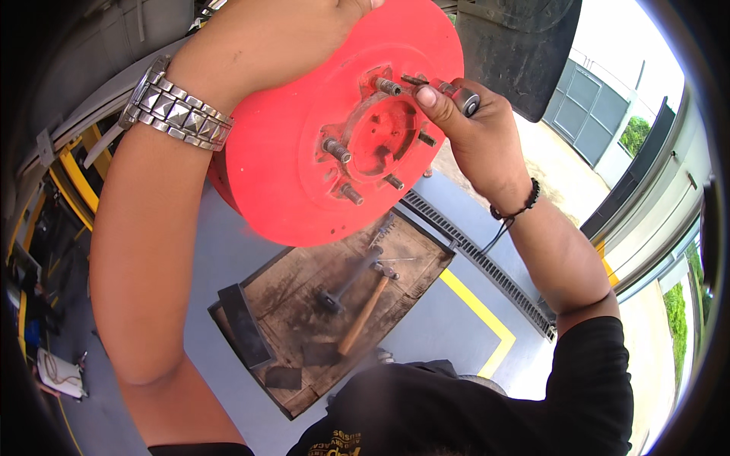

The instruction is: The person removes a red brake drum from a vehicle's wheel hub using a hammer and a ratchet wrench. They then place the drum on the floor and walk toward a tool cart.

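A bright red brake drum [289,159] fills the upper middle, its hub face toward me. Several threaded wheel studs [337,150] stick out around the central opening. My left hand [323,30] lies against the drum's upper left edge, its fingers mostly cut off or hidden at the top. On the drum's right, my right hand [479,125] is closed around a short tool with a round silver end [467,103]; its kind is not clear. The right thumb points toward the upper stud, beside a dark tip near the drum's face.
Below, a worn tray [411,292] on the grey floor holds a wooden-handled hammer [365,315], a dark long-handled tool [353,277] and dark block-like pieces. A floor grate [487,266] and a yellow line [483,315] run to the right. A black flap [517,53] hangs behind the drum.
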Motion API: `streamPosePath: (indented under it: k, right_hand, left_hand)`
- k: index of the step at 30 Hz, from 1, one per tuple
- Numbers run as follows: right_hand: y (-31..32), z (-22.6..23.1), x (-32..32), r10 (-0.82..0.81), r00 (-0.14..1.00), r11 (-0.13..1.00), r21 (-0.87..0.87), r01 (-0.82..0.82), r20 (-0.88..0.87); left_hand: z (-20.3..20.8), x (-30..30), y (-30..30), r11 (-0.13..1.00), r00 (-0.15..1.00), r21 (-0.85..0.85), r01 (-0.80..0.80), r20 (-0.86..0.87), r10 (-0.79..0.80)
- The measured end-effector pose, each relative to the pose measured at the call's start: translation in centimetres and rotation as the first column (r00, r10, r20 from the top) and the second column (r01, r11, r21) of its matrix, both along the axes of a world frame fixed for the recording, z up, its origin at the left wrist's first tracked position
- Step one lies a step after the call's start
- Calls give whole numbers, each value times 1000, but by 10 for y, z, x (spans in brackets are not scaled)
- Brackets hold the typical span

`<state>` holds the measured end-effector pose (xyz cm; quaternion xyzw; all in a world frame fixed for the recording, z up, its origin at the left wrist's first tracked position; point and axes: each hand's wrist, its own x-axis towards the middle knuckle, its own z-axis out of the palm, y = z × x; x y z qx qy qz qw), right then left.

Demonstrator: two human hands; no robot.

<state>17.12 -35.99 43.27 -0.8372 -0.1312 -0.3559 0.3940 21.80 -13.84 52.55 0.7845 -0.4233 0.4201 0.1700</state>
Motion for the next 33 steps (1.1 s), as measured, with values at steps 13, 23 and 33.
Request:
streamPosePath:
  k: [13,23,33]
  right_hand:
    - [-31,76,-13,76,944,380,-884,272,323]
    - [-36,24,-6,30,991,779,-624,58,130]
    - [-77,47,20,310,915,594,-804,25,259]
  left_hand:
    - [-5,-1,-4,999,999,-37,27,48,-25]
    - [-4,6,-5,995,995,-41,95,11,-95]
    - [-10,-22,-10,999,983,-20,-50,177,53]
